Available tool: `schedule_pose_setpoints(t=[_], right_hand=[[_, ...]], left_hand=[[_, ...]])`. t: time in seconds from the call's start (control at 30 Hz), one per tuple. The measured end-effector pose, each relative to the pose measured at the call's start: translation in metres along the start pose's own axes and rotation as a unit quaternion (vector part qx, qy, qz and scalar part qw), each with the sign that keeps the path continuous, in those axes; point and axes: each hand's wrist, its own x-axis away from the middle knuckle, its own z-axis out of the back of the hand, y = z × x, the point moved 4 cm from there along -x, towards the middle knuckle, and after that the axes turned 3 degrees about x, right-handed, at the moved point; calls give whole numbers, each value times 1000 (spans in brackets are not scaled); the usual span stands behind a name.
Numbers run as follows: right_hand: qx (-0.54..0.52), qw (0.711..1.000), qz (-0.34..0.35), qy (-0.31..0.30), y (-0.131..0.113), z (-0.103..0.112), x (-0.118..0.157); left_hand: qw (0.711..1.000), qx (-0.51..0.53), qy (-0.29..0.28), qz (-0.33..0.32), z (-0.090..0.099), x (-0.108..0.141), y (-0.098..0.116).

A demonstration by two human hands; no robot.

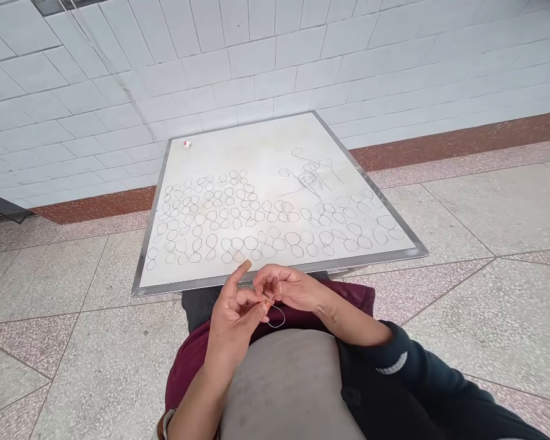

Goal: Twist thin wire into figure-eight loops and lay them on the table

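Head view, left hand [233, 315] and right hand [297, 289] before near edge of table [256, 135], fingertips of both pinching wire [284, 317] between them, wire curving nearward, figure-eight loops [272, 215] in rows, tangle [308, 177] far right, small object [187, 145] far left.

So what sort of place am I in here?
Probably a plain indoor room or hallway, though I can't tell which: a wall of white rectangular tiles, a speckled stone-like floor, and a white table with grey metal edging.
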Motion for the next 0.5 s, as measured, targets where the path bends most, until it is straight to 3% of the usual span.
schedule_pose_setpoints(t=[0.5], right_hand=[[12,1000,2,-22,6,3,0]], left_hand=[[1000,17,8,14,-5,4,-6]])
